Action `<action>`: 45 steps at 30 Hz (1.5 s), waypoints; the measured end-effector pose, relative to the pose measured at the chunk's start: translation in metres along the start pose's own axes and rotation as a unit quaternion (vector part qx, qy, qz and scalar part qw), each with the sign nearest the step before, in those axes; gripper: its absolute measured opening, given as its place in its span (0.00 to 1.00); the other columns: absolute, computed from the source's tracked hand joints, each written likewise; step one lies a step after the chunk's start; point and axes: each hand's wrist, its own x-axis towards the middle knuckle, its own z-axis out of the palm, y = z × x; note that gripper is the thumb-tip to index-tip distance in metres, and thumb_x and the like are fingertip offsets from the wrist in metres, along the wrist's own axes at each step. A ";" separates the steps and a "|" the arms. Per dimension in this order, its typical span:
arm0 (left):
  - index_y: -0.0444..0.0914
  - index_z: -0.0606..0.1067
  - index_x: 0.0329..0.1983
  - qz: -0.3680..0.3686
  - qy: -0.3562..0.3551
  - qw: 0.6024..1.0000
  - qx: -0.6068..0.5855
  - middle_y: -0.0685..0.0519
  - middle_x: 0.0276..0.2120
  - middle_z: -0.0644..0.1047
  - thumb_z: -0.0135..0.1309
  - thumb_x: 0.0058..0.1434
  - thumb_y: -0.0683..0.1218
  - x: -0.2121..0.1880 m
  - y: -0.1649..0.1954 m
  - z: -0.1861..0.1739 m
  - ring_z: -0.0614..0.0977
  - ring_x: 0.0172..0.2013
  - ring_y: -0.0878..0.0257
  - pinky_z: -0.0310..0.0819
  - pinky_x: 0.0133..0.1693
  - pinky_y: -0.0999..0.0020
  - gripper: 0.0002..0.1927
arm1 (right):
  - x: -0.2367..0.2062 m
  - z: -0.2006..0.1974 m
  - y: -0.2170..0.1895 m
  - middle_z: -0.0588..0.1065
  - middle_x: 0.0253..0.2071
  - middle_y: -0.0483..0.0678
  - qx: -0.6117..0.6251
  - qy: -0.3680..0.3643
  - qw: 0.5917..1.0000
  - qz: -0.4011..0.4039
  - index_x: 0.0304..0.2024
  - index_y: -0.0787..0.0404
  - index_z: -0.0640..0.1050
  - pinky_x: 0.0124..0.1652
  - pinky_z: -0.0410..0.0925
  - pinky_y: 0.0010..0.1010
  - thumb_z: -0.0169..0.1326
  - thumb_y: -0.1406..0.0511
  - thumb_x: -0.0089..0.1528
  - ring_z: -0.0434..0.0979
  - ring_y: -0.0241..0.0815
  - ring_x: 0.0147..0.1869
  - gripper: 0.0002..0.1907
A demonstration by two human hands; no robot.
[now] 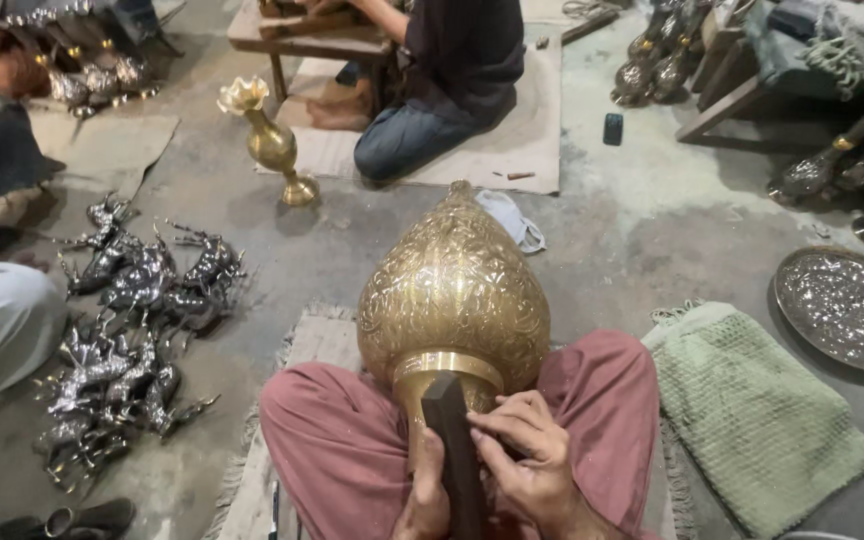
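Both of your hands are low in the frame, working at the neck of the large engraved brass onion-shaped vessel (454,290) that lies across your lap between your knees in rust-red trousers (342,440). Your left hand (424,500) wraps its fingers around the dark wooden block-like mallet (452,450), held upright against the vessel's smooth collar. Your right hand (527,455) has its fingers pinched close together at the collar, seemingly on a small tool; what they hold is hidden, so I cannot tell.

You appear to be mid-way through chasing or tapping the neck band. A next stroke would call for a steady vessel and a firm pinch beside the mallet.

You sit on a pale fringed mat (302,350) on a grey concrete floor (632,220). A folded green woven cloth (752,410) lies to your right, a round embossed silver tray (842,305) beyond it. Silver-grey metal animal figurines (132,330) are heaped to your left, a slim brass flower-mouthed vase (270,140) stands ahead, and another person (442,80) sits working at a low wooden table (302,35).
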 end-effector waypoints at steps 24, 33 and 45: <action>0.31 0.67 0.62 0.073 -0.002 0.997 -0.007 0.47 0.43 0.73 0.39 0.75 0.63 0.001 0.004 -0.001 0.76 0.43 0.58 0.72 0.46 0.65 0.32 | 0.002 -0.003 -0.001 0.79 0.30 0.46 -0.037 0.005 0.999 0.000 0.37 0.64 0.85 0.48 0.71 0.38 0.66 0.74 0.51 0.79 0.41 0.37 0.11; 0.32 0.67 0.61 0.066 0.003 0.998 0.001 0.48 0.42 0.73 0.39 0.74 0.63 0.000 0.003 0.001 0.76 0.41 0.59 0.71 0.45 0.66 0.31 | 0.013 -0.005 -0.007 0.79 0.31 0.48 -0.005 0.012 1.000 -0.014 0.39 0.66 0.84 0.50 0.72 0.39 0.64 0.76 0.51 0.78 0.45 0.39 0.13; 0.33 0.67 0.60 0.075 0.009 0.997 -0.011 0.49 0.41 0.73 0.40 0.73 0.64 0.003 0.007 0.002 0.75 0.40 0.59 0.71 0.43 0.67 0.31 | 0.006 -0.005 0.002 0.80 0.33 0.46 -0.018 0.013 1.000 -0.016 0.41 0.65 0.85 0.50 0.71 0.40 0.64 0.74 0.52 0.79 0.44 0.40 0.13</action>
